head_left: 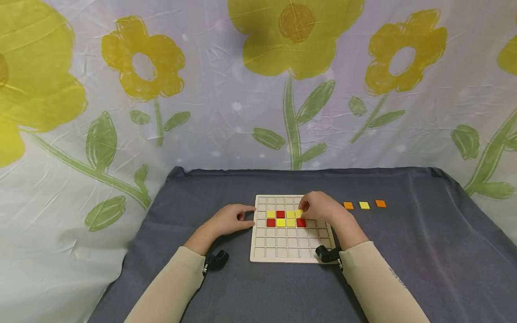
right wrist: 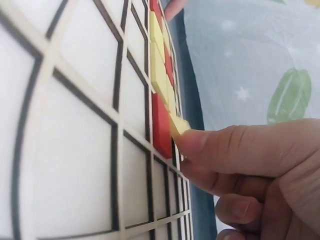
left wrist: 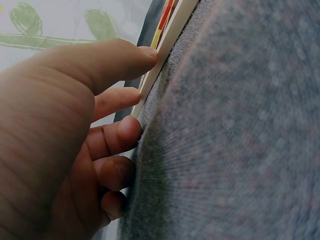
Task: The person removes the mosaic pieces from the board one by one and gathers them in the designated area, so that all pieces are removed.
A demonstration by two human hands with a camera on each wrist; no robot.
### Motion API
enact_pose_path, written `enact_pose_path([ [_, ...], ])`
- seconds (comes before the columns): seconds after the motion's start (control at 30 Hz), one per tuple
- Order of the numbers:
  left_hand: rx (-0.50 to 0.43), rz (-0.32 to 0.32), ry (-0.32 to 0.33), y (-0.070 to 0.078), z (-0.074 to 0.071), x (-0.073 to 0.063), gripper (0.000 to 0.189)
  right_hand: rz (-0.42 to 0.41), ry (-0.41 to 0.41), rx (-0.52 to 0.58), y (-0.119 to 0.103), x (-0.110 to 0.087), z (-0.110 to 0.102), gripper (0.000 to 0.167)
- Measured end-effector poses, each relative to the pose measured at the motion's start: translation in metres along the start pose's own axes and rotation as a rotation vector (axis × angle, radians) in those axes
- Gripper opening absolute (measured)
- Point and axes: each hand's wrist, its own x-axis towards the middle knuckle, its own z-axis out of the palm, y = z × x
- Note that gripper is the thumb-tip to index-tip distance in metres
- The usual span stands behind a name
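My right hand (head_left: 325, 208) pinches a yellow square tile (right wrist: 179, 126) between thumb and fingers. That tile is tilted at a cell of the wooden grid board (head_left: 292, 255), just beyond a red tile (head_left: 300, 223). Several red and yellow tiles lie in two neighbouring rows of the grid. At the board's left edge is my left hand (head_left: 228, 220), thumb and forefinger extended and touching the rim. In the left wrist view its other fingers (left wrist: 117, 172) are loosely bent and hold nothing. The right hand hides the board's upper right corner in the head view.
To the right of the board, an orange tile (head_left: 348, 205), a yellow tile (head_left: 364, 205) and another orange tile (head_left: 380, 203) lie in a row on the grey cloth (head_left: 258, 291). A flower-printed curtain (head_left: 218, 134) hangs behind the table.
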Motion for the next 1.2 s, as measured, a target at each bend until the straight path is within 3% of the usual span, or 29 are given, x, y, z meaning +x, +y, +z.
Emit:
enact_pose_path([
  [0.4,0.003,-0.004,-0.007,0.001,0.001,0.0,0.052,0.018,0.036,-0.049,-0.008,-0.007,-0.002,0.021],
  [0.57,0.0,-0.005,-0.003,-0.001,0.002,-0.001,0.051,-0.014,0.05,-0.073,-0.011,-0.011,-0.001,0.022],
  [1.2,-0.01,-0.002,0.006,-0.005,0.004,0.0,0.053,-0.1,0.133,0.017,0.003,-0.044,-0.013,0.029],
])
